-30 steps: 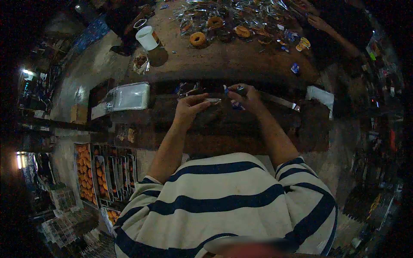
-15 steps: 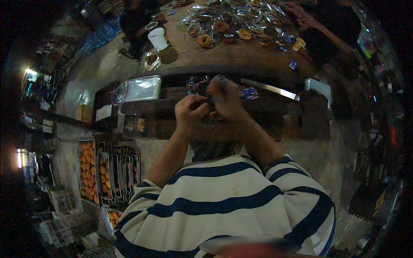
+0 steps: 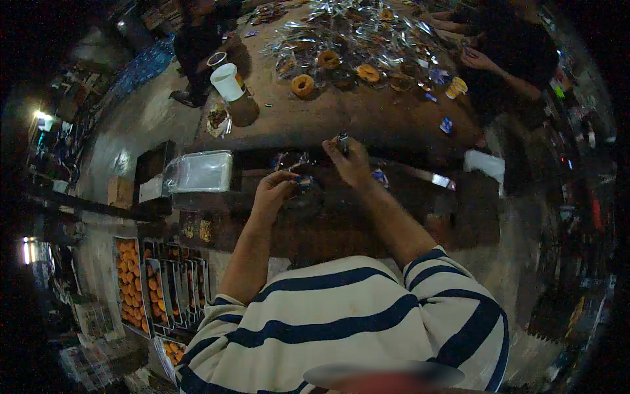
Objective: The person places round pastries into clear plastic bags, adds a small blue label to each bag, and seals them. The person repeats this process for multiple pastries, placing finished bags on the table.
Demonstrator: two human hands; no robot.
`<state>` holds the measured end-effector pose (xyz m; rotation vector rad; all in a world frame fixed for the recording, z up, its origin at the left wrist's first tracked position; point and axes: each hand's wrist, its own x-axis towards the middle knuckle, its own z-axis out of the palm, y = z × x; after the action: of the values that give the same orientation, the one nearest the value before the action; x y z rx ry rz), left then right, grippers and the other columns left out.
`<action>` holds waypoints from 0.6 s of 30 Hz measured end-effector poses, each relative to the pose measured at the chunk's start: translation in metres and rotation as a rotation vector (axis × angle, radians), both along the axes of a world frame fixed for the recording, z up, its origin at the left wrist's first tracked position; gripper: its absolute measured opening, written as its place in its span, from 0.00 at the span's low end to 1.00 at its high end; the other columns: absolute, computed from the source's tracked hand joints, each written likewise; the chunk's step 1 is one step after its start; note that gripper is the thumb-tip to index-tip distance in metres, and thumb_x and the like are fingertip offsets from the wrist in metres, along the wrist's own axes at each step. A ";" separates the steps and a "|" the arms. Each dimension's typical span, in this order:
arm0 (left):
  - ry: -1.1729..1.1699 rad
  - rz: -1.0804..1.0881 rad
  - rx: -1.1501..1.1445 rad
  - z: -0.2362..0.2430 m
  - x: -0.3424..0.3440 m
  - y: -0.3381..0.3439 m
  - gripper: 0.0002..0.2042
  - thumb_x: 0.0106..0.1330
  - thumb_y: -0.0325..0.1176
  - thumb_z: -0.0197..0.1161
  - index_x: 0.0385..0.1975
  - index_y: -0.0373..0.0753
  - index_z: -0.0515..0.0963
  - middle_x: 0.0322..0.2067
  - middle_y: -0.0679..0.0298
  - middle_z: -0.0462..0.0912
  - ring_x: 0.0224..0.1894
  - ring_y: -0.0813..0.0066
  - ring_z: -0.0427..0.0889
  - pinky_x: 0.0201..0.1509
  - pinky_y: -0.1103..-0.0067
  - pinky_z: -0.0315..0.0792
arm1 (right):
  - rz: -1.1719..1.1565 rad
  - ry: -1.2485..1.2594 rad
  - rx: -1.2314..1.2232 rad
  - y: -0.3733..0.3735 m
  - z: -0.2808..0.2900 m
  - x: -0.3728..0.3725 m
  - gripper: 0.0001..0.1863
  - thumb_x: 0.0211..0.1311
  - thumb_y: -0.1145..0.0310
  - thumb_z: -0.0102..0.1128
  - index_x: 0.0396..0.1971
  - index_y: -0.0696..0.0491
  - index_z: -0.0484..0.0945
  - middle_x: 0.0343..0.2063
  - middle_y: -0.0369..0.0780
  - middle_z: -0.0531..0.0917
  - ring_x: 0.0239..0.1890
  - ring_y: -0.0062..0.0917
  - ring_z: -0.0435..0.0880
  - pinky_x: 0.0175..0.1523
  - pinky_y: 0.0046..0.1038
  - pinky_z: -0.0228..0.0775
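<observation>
My left hand pinches a small blue label with what looks like a clear plastic bag hanging below it. The bag's contents are too dark to make out. To the right and slightly farther off, my right hand is closed around a small dark tool with a shiny metal end, possibly a small stapler. The two hands are apart. Just beyond the left hand lies a crinkled clear wrapper with dark and blue bits. Another blue label lies beside my right forearm.
Clear-wrapped brown rings, like doughnuts, pile up at the far side near a white tub. A stack of clear bags lies left. Trays of orange-brown buns stand lower left. A co-worker's hand is at the far right.
My hands were close together and have moved apart; the right one is now away from the left, and the blue label shows more clearly. The view has shifted a little.
</observation>
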<state>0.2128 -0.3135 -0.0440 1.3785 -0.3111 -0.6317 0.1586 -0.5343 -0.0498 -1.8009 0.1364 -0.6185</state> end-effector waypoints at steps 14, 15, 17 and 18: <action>-0.751 0.347 0.753 -0.054 -0.001 0.056 0.28 0.55 0.35 0.66 0.57 0.39 0.67 0.56 0.49 0.68 0.59 0.51 0.66 0.62 0.66 0.61 | 0.086 0.405 -0.219 -0.073 -0.117 0.308 0.28 0.51 0.49 0.58 0.53 0.44 0.71 0.43 0.44 0.80 0.45 0.38 0.80 0.46 0.42 0.71; -0.755 0.354 0.762 -0.054 -0.003 0.067 0.27 0.56 0.34 0.66 0.56 0.39 0.68 0.55 0.49 0.69 0.57 0.52 0.68 0.61 0.67 0.62 | 0.079 0.381 -0.158 -0.073 -0.112 0.311 0.28 0.52 0.48 0.58 0.53 0.43 0.70 0.44 0.44 0.80 0.45 0.38 0.80 0.47 0.41 0.71; -0.810 0.384 0.767 -0.059 -0.005 0.085 0.23 0.57 0.32 0.64 0.54 0.39 0.70 0.53 0.51 0.71 0.55 0.55 0.71 0.60 0.68 0.64 | 0.051 0.446 -0.281 -0.071 -0.105 0.311 0.29 0.52 0.45 0.57 0.53 0.42 0.71 0.45 0.43 0.80 0.45 0.38 0.80 0.47 0.41 0.72; -0.728 0.435 0.714 -0.063 -0.009 0.093 0.23 0.58 0.32 0.64 0.54 0.38 0.71 0.52 0.52 0.72 0.54 0.58 0.72 0.58 0.70 0.65 | 0.026 0.535 -0.467 -0.072 -0.106 0.306 0.28 0.52 0.44 0.57 0.51 0.42 0.73 0.45 0.43 0.80 0.45 0.38 0.80 0.47 0.41 0.72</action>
<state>0.2034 -0.2201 -0.1067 2.2672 -0.3570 0.1833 0.4642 -0.6065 -0.1559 -2.3888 0.3508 -0.1352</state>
